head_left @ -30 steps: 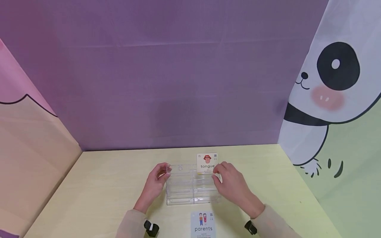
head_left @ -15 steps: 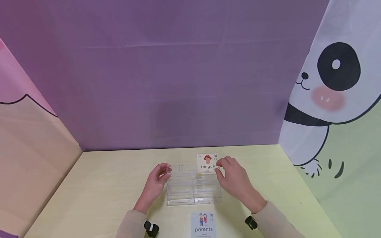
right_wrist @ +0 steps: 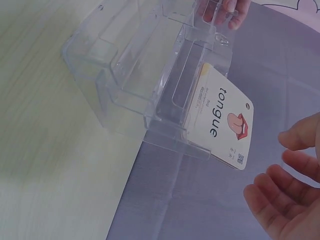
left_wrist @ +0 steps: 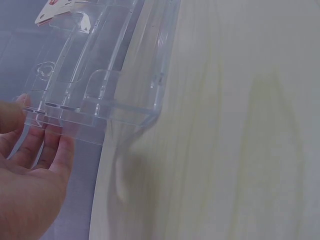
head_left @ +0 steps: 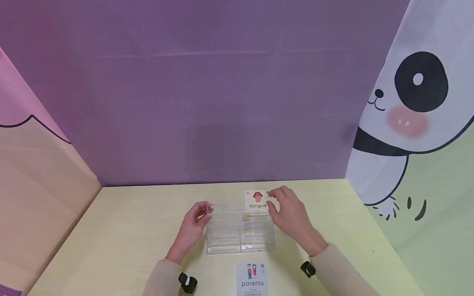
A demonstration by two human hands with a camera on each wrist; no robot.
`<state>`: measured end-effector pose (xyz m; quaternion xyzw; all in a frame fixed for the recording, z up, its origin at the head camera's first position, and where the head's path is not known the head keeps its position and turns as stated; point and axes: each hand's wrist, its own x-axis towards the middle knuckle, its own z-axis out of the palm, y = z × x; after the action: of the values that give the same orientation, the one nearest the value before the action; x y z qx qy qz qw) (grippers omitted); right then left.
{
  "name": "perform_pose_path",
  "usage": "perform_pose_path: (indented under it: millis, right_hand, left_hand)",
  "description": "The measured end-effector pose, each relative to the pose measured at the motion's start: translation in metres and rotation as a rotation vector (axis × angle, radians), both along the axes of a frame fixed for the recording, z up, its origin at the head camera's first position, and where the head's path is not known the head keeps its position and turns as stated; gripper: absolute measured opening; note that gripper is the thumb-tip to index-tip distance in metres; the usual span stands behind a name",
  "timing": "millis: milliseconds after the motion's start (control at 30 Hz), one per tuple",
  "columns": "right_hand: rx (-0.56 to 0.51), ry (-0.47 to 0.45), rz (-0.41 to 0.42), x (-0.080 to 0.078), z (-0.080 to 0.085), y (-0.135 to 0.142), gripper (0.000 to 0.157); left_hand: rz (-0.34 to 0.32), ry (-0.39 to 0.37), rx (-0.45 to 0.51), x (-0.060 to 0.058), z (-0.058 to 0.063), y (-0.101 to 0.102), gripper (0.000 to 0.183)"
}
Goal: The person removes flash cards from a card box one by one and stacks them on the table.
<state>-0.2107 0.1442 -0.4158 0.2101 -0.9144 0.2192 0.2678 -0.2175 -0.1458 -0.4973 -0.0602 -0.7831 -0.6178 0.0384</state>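
A clear plastic card rack (head_left: 224,235) with stepped slots in two columns stands on the table. Its upper left edge is pinched by my left hand (head_left: 191,224); the left wrist view shows the thumb on one side and the fingers (left_wrist: 52,147) on the other. In the rack's back right slot stands a small stack of cards (right_wrist: 220,120), the front one printed "tongue" with a mouth picture. Just right of these cards hovers my right hand (head_left: 292,216), fingers loosely bent. The right wrist view shows a gap between its fingertips and the cards.
A pale "parents" card (head_left: 252,278) lies on the light wooden table (head_left: 140,230) in front of the rack. A purple backdrop (head_left: 222,102) rises behind the table, with a panda print (head_left: 418,123) on the right side.
My right hand has come off the right edge of the tongue cards and moved slightly right and up. The left hand, the rack and the cards keep their places.
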Motion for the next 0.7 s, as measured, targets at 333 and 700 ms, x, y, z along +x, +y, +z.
perform_pose_path:
  millis: [333,700]
  right_hand:
    - [-0.049,0.022,0.008,-0.010,0.000,0.000,0.015]
    - [-0.068,0.033,-0.009,-0.020,-0.002,-0.005,0.016]
  left_hand:
    - [-0.005,-0.009,0.010,0.000,0.001,0.000,0.033]
    - [0.000,0.002,0.023,0.000,0.002,0.000,0.032]
